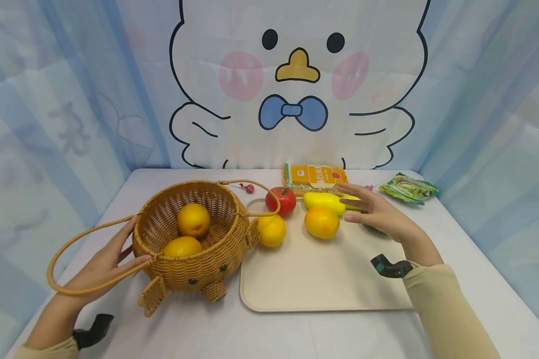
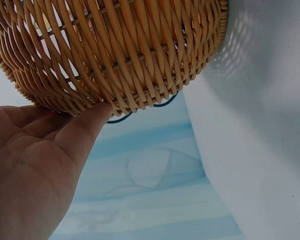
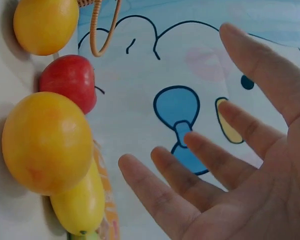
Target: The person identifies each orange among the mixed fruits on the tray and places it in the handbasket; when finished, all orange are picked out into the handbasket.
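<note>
A wicker basket (image 1: 197, 269) with an animal face stands at the left, two orange-yellow fruits (image 1: 193, 220) inside it. My left hand (image 1: 103, 267) rests against its left side, straight fingers and thumb spread at the rim; one handle loop (image 1: 54, 259) passes over that wrist. In the left wrist view the thumb touches the wicker wall (image 2: 140, 55). At the right, my right hand (image 1: 379, 214) hovers with spread fingers, holding nothing. Its fingertips are just right of a rounded orange-yellow fruit (image 1: 322, 223) on the beige tray (image 1: 323, 279).
Another orange-yellow fruit (image 1: 271, 231) lies by the basket, near a red tomato-like fruit (image 1: 282, 201). A long yellow vegetable (image 1: 324, 202) lies behind. At the back are a grain packet (image 1: 314, 177), a wrapped lollipop (image 1: 249, 188) and a green packet (image 1: 408, 189). A dark object (image 1: 377, 230) is partly hidden under my right hand.
</note>
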Action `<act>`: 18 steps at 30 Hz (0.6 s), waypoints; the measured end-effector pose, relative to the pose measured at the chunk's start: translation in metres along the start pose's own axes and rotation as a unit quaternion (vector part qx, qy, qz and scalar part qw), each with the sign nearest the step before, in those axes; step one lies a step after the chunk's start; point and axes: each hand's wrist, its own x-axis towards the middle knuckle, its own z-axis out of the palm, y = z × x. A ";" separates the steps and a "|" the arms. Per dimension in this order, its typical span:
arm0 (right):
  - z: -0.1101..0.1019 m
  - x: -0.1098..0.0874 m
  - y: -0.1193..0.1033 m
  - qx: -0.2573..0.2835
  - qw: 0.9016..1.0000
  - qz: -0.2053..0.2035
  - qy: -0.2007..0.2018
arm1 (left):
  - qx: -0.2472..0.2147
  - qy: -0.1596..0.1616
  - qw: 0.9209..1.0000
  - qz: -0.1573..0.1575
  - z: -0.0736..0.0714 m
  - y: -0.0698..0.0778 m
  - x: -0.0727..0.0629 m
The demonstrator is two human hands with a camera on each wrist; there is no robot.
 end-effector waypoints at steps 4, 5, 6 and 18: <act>-0.004 0.010 0.013 0.019 0.999 -0.016 -0.020 | 0.001 0.001 1.000 -0.001 -0.001 0.001 -0.001; -0.005 0.012 0.015 0.024 0.999 -0.018 -0.022 | 0.001 0.001 1.000 -0.001 -0.001 0.002 -0.001; -0.006 0.014 0.017 0.029 0.999 -0.019 -0.024 | 0.000 0.000 1.000 -0.001 -0.001 0.002 -0.001; -0.008 0.034 0.030 0.065 0.996 -0.023 -0.055 | 0.001 0.000 1.000 0.000 -0.001 0.001 -0.001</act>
